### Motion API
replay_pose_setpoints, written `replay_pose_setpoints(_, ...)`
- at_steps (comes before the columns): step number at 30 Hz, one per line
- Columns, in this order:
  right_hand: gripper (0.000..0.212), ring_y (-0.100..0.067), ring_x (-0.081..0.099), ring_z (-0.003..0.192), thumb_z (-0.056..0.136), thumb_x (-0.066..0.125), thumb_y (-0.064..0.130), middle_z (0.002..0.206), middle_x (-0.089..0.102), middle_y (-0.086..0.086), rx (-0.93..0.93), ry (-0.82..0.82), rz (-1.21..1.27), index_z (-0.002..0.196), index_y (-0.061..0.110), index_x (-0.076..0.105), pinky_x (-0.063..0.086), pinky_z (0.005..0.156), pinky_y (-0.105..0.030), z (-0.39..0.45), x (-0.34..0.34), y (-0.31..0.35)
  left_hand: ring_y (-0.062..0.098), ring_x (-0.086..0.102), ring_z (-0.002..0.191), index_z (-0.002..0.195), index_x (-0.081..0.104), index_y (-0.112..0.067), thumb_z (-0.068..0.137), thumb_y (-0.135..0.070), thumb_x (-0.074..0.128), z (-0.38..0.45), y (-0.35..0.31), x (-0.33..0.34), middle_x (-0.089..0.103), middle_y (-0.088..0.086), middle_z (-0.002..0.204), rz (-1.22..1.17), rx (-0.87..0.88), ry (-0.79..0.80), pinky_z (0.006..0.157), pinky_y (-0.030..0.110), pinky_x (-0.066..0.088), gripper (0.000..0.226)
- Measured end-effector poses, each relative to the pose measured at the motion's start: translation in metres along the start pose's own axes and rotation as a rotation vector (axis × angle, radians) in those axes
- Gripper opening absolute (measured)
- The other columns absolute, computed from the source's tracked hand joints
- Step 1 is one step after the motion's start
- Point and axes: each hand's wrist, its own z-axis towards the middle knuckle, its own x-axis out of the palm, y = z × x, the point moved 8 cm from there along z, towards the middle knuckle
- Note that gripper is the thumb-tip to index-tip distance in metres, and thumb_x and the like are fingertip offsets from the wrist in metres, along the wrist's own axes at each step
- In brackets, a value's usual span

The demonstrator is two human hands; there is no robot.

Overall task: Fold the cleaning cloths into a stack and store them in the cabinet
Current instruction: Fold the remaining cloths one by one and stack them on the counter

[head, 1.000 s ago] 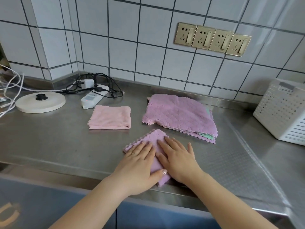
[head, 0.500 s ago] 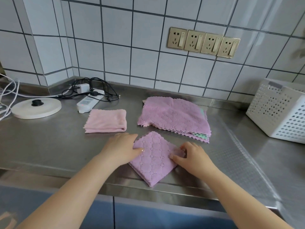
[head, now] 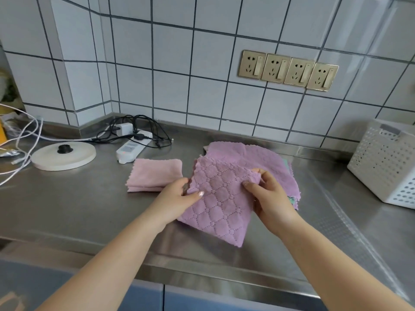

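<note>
Above steel counter (head: 67, 212): folded purple cloth (head: 221, 203) lifted, left hand (head: 177, 198) pinching left edge, right hand (head: 268, 194) gripping upper right corner. Advice: keep layers pinched flat, carry left, square edges onto folded pink cloth (head: 155, 173).

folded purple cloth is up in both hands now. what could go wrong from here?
1. The folded purple cloth is pinched only at its side edges by the left hand and right hand; its lower layers hang free and may unfold.
2. It may land askew on the folded pink cloth, making a crooked stack.
3. It hangs just in front of the unfolded pile and could snag it.
</note>
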Motion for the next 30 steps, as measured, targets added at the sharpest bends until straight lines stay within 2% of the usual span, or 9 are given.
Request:
replay_pose_setpoints(4,0.054,-0.017,0.060,0.085,0.089,0.061,0.013,0.111,0.063,-0.001,0.016,-0.024,-0.142,0.132,0.037,0.039,0.048,0.069,-0.028,0.014,0.009,-0.005,0.021,0.065,0.101,0.094,0.064,-0.024,0.077,-0.033,0.069,0.002,0.009,-0.025,0.072,0.000,0.099,-0.156,-0.005,-0.177,0.094,0.049,0.048,0.020)
replay_pose_setpoints(7,0.074,-0.022,0.063,0.099,0.088,0.063,0.015,0.114,0.059,-0.002,0.030,0.095,-0.346,0.137,0.051,0.022,0.057,0.076,-0.033,0.019,0.033,-0.020,0.021,0.065,0.100,0.096,0.062,-0.021,0.086,-0.019,0.066,0.008,0.015,-0.047,0.070,0.000,0.098,-0.249,-0.006,-0.274,0.091,0.042,0.049,0.011)
replay_pose_setpoints(12,0.033,-0.009,0.056,0.070,0.090,0.059,0.010,0.100,0.056,0.007,-0.123,0.112,-0.546,0.105,0.039,0.061,0.046,0.054,-0.014,0.059,0.079,0.000,0.006,0.060,0.091,0.111,0.049,-0.036,0.087,-0.013,0.064,0.030,0.000,-0.098,0.062,-0.006,0.099,-0.201,0.083,-0.343,0.086,0.027,0.048,0.036)
replay_pose_setpoints(15,0.025,-0.005,0.048,0.054,0.093,0.055,0.012,0.088,0.054,0.014,-0.113,0.101,-0.588,0.111,0.027,0.063,0.039,0.040,-0.009,0.093,0.103,0.006,0.006,0.053,0.097,0.124,0.049,-0.032,0.089,-0.009,0.060,0.048,-0.010,-0.131,0.056,-0.009,0.101,0.010,0.137,-0.320,0.088,0.021,0.039,0.043)
replay_pose_setpoints(18,0.029,0.002,0.047,0.046,0.092,0.056,0.013,0.076,0.048,0.015,-0.070,0.142,-0.600,0.120,0.018,0.061,0.035,0.041,-0.005,0.119,0.126,-0.008,0.011,0.044,0.100,0.123,0.057,-0.023,0.091,-0.008,0.057,0.061,-0.007,-0.150,0.048,-0.001,0.108,0.186,0.096,-0.292,0.078,0.013,0.036,0.035)
replay_pose_setpoints(23,0.032,-0.007,0.041,0.048,0.092,0.057,0.020,0.085,0.054,0.008,0.045,0.196,-0.681,0.124,0.020,0.059,0.032,0.034,-0.009,0.130,0.135,-0.047,0.012,0.044,0.119,0.129,0.055,-0.010,0.092,-0.009,0.056,0.064,0.024,-0.152,0.045,0.006,0.141,0.289,-0.019,-0.245,0.090,0.015,0.028,0.037)
replay_pose_setpoints(26,0.034,0.000,0.040,0.055,0.092,0.055,0.025,0.107,0.056,0.002,0.020,0.188,-0.768,0.127,0.024,0.058,0.030,0.035,-0.003,0.136,0.134,-0.053,0.011,0.046,0.112,0.128,0.055,-0.010,0.092,-0.011,0.056,0.067,0.040,-0.150,0.047,0.009,0.140,0.323,-0.044,-0.255,0.088,0.014,0.029,0.036)
replay_pose_setpoints(28,0.034,0.004,0.038,0.059,0.093,0.053,0.026,0.109,0.055,0.004,-0.001,0.188,-0.802,0.127,0.023,0.057,0.031,0.036,-0.002,0.140,0.134,-0.053,0.011,0.046,0.106,0.127,0.057,-0.011,0.091,-0.012,0.057,0.072,0.044,-0.150,0.050,0.010,0.137,0.366,-0.034,-0.268,0.086,0.015,0.030,0.036)
replay_pose_setpoints(30,0.035,0.000,0.050,0.070,0.094,0.052,0.026,0.114,0.058,0.003,-0.008,0.211,-0.837,0.128,0.023,0.056,0.037,0.052,0.000,0.144,0.135,-0.055,0.014,0.049,0.108,0.126,0.057,-0.011,0.091,-0.012,0.057,0.075,0.046,-0.150,0.050,0.011,0.136,0.384,-0.033,-0.270,0.086,0.014,0.030,0.035)
